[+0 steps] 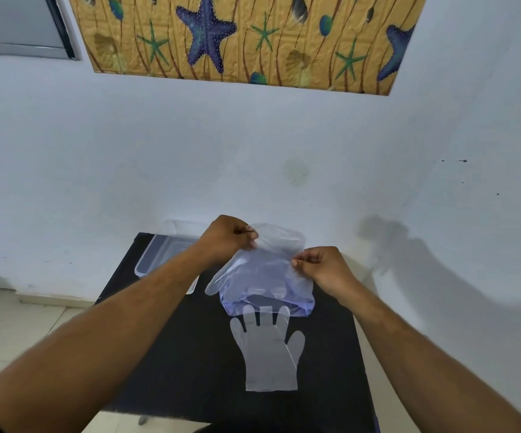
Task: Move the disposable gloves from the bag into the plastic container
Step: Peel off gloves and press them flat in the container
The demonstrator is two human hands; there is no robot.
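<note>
Head view: one glove (270,354) is laid flat on the black table (190,370); another is pinched with the bag (265,276) by left hand (226,239) and right hand (324,267). One container (162,254) is partly hidden behind the left arm.

Both arms out fwd; left hand (226,237) & right hand (323,265) pinched shut, fingertips facing inward.

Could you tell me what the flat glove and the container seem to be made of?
The glove looks like thin, translucent plastic film, since the black table shows through it. The container appears to be clear rigid plastic with glossy, see-through walls.
</note>
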